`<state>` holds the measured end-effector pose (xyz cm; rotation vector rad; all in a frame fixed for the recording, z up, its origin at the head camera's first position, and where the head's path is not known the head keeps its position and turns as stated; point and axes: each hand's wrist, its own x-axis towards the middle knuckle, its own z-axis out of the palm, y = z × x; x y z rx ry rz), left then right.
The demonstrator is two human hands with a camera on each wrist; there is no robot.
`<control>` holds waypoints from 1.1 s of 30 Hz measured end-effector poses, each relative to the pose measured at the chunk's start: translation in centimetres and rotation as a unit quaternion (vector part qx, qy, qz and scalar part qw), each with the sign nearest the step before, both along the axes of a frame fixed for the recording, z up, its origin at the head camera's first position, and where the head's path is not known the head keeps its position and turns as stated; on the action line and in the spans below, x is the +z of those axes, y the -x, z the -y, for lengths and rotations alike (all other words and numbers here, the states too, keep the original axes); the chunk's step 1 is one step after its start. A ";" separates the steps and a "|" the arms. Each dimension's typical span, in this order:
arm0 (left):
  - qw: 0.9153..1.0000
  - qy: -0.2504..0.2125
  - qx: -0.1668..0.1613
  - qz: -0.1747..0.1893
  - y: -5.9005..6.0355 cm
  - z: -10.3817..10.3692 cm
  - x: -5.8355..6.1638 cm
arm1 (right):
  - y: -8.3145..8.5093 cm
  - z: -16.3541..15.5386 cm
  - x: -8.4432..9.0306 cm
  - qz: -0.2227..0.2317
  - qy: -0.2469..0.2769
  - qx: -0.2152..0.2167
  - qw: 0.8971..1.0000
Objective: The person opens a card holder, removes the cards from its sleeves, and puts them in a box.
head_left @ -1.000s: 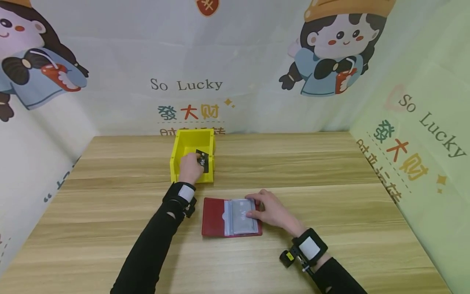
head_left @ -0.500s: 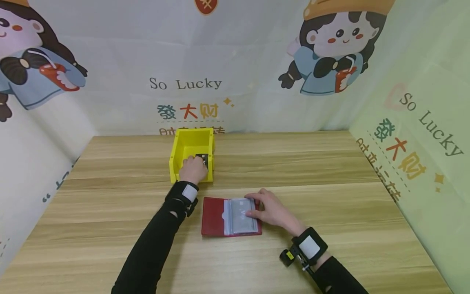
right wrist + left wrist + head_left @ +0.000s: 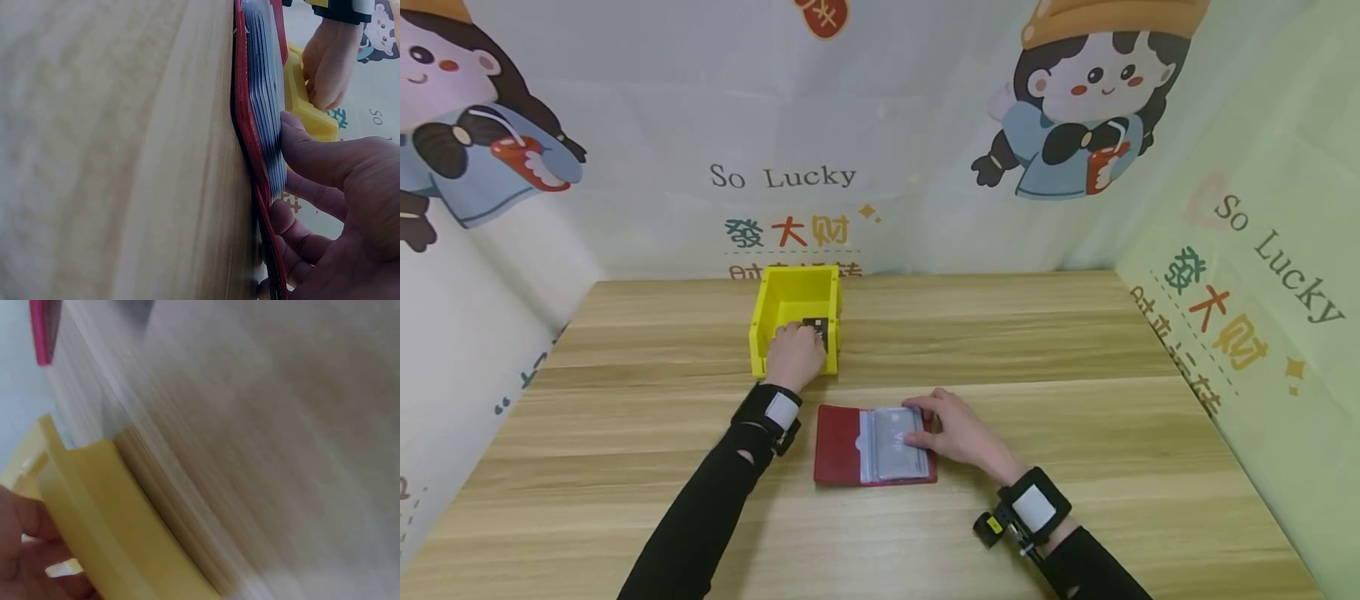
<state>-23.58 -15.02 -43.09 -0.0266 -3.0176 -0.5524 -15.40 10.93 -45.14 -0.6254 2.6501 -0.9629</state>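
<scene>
Reaching into yellow bin (image 3: 795,293) w/ left hand (image 3: 793,354), dark card (image 3: 817,329) at fingertips

L hand over bin's near wall, fingers curled on card, which sits inside the bin; release not yet visible. R hand (image 3: 951,429) lies flat, fingers straight, pressing open red card holder (image 3: 838,446) on counter (image 3: 1037,350); sleeves appear to have cards left. Bin near back wall, holder just in front of it; counter room both sides

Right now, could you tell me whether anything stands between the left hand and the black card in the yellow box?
Nothing visible does. The left hand reaches over the near wall of the yellow plastic box, its fingers at the black card. Whether they grip it cannot be told.
</scene>
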 end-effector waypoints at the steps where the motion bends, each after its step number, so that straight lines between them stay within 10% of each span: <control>1: 1.000 -0.009 -0.003 -0.024 -0.3 0.0 0.0 | -0.1 0.0 -0.1 0.000 0.000 -0.001 1.000; 9: 0.983 -0.121 -0.028 -0.133 -4.0 -0.5 0.6 | -0.3 -0.1 -0.4 0.002 0.003 -0.011 1.000; 19: 0.959 -0.173 -0.203 0.099 -9.5 -1.8 0.6 | 0.1 -0.1 0.0 0.008 -0.013 -0.007 1.000; 33: 0.936 -0.220 -0.221 0.161 -9.4 -0.6 -1.2 | 0.7 1.0 0.4 -0.037 -0.019 -0.012 0.999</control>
